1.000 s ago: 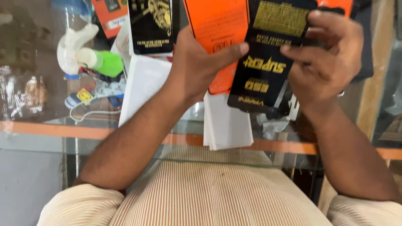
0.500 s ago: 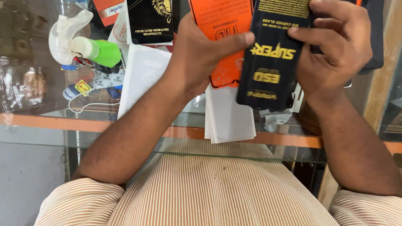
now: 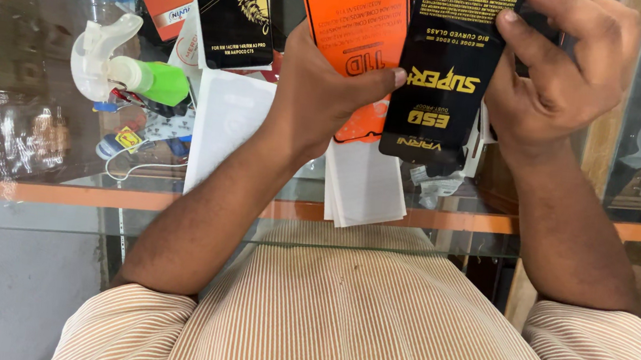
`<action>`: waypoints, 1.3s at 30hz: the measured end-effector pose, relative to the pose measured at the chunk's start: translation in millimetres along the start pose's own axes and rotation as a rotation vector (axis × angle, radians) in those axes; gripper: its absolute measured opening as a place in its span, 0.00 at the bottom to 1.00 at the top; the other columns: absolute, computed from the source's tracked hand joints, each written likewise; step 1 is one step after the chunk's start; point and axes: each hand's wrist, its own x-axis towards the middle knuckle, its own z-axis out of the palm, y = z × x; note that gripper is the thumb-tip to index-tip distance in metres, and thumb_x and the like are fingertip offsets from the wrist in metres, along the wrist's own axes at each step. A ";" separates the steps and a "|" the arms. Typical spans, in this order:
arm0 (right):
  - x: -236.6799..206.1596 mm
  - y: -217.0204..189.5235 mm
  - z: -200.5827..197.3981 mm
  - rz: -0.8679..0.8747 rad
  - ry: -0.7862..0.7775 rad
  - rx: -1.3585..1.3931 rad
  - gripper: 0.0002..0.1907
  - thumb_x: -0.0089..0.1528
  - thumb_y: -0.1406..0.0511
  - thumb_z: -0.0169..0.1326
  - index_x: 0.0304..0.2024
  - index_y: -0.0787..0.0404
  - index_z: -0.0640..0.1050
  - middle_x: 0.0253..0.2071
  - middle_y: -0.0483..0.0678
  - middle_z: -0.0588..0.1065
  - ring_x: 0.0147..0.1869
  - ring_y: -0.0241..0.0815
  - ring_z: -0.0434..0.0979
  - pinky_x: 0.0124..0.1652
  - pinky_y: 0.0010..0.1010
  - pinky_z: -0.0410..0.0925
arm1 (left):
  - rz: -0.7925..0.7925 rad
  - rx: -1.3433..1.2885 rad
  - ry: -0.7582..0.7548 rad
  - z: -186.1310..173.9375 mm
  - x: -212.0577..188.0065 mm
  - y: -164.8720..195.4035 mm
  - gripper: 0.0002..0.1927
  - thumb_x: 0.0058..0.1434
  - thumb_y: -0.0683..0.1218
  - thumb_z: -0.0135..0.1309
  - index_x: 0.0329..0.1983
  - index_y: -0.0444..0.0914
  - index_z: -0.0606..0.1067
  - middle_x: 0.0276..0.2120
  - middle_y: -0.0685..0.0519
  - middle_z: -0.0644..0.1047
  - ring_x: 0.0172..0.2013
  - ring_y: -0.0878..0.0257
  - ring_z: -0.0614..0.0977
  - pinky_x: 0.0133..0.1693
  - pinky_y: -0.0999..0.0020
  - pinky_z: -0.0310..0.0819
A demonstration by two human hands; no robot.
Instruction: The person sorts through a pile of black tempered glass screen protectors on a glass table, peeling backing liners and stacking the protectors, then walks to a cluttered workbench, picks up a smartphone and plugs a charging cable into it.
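Both hands hold a black packet with yellow print up off the glass surface, so that its printed face tilts toward the person. The right hand grips the packet's right edge: its fingers curl over the front near the top, pressed close together, and the thumb is hidden behind. The left hand steadies the other side, its thumb laid flat across the seam where the black packet overlaps an orange packet; the remaining left fingers are out of sight behind the packets, so I cannot tell how they lie. The overlap suggests the two packets are fanned so each face can be read. Beyond the left fingers, a second black packet with a gold lion picture lies on the surface, and farther out a white and green spray bottle. Just below the fingers, white paper sheets rest on the glass, partly over its near edge.
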 end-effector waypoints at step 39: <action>-6.2 -8.3 1.8 0.323 -0.234 -0.052 0.08 0.62 0.77 0.63 0.34 0.69 0.75 0.35 0.54 0.70 0.35 0.50 0.70 0.33 0.37 0.64 | 0.082 -0.029 0.039 -8.9 3.6 -16.2 0.21 0.72 0.52 0.57 0.56 0.29 0.77 0.43 0.50 0.78 0.44 0.64 0.80 0.48 0.67 0.77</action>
